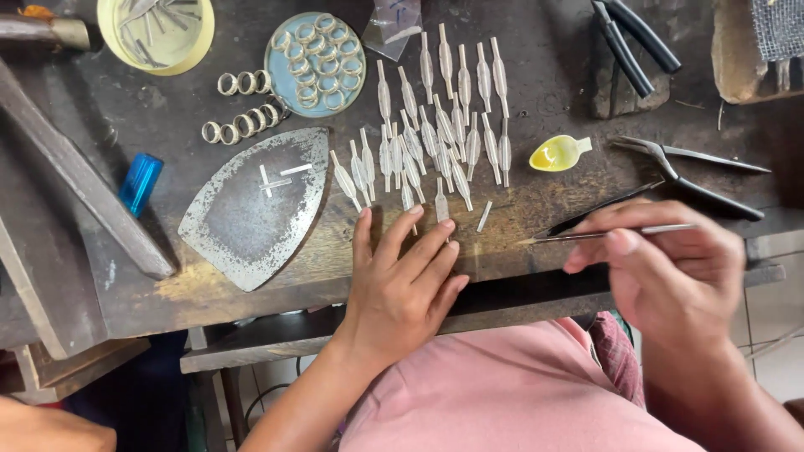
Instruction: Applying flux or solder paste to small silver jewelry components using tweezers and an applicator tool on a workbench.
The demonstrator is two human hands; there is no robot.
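Tweezers [615, 232] pinched in right-hand fingers [624, 243]; left hand [402, 285] flat, fingers spread, beside crowded silver strips [435, 125] and yellow spoon [559, 153].

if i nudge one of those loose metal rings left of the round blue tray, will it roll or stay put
The rings stand on edge, leaning in rows, so a nudged one would probably roll or tip flat, perhaps knocking its neighbours over. They look thin and hollow, so likely light and easy to scatter. The worn, rough bench top might stop a roll early.
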